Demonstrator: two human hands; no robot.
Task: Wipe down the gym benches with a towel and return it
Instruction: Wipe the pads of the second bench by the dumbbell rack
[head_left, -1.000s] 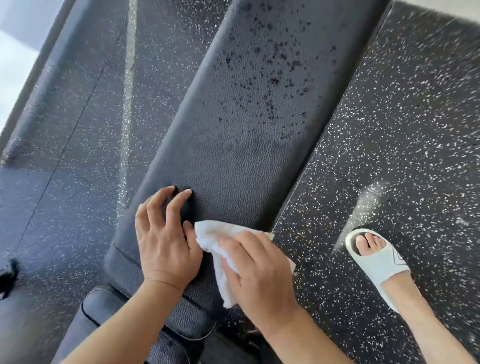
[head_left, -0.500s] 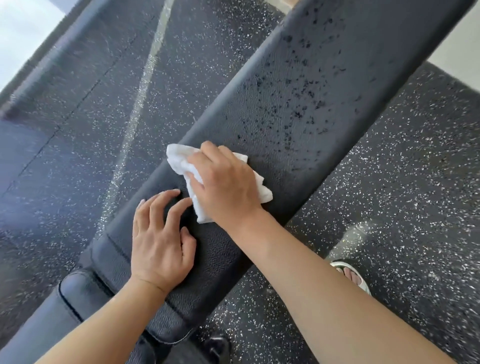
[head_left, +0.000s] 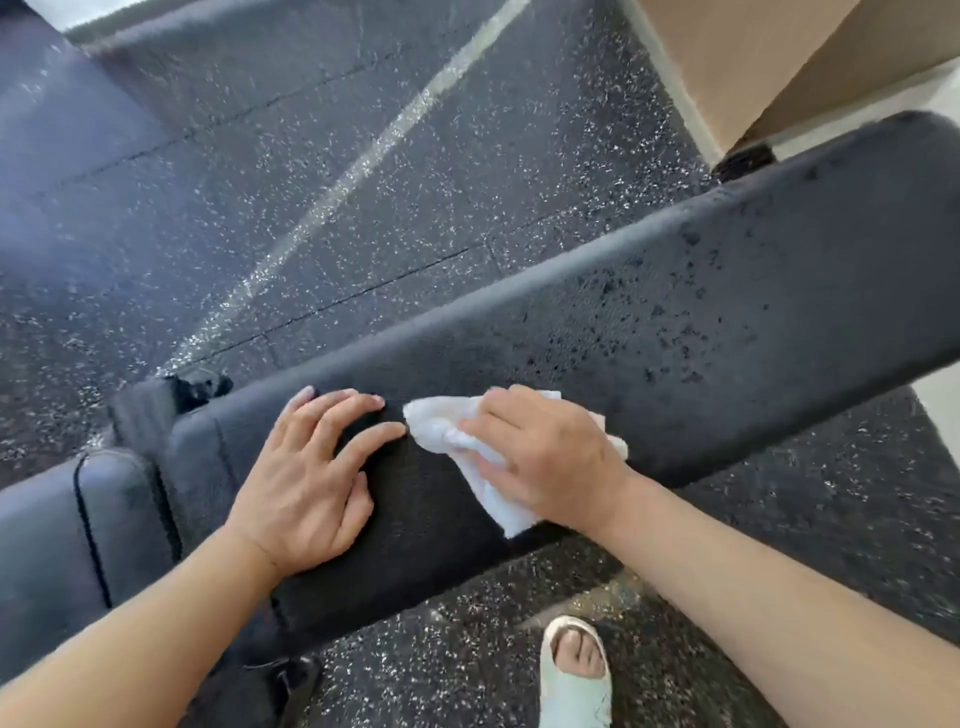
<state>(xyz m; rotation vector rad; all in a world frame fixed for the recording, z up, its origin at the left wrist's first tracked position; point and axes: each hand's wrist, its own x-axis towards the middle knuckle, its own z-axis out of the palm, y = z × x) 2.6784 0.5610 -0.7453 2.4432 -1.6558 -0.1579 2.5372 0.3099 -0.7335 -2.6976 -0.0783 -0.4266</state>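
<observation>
A crumpled white towel (head_left: 457, 441) was pressed against the black padded bench (head_left: 727, 332) beneath the right hand (head_left: 540, 462), whose fingers were curled over it and gripped it; part of the cloth showed beyond the fingertips toward the left, and another corner stuck out below the palm near the bench's near edge. The left hand (head_left: 311, 478) was laid flat on the pad just beside the towel, its fingers spread and straight, the index fingertip almost at the cloth's left end, nothing being held in it. Dark specks were scattered over the bench surface to the right of the towel, well apart from both hands. A second, shinier pad section (head_left: 62, 540) was joined at the left end of the bench. The speckled rubber floor (head_left: 291, 171), crossed by a pale stripe, was seen on both sides of the bench. A foot in a pale open-toed slipper (head_left: 574, 675) was planted on the floor at the near side, below the right forearm. No containers were visible.
</observation>
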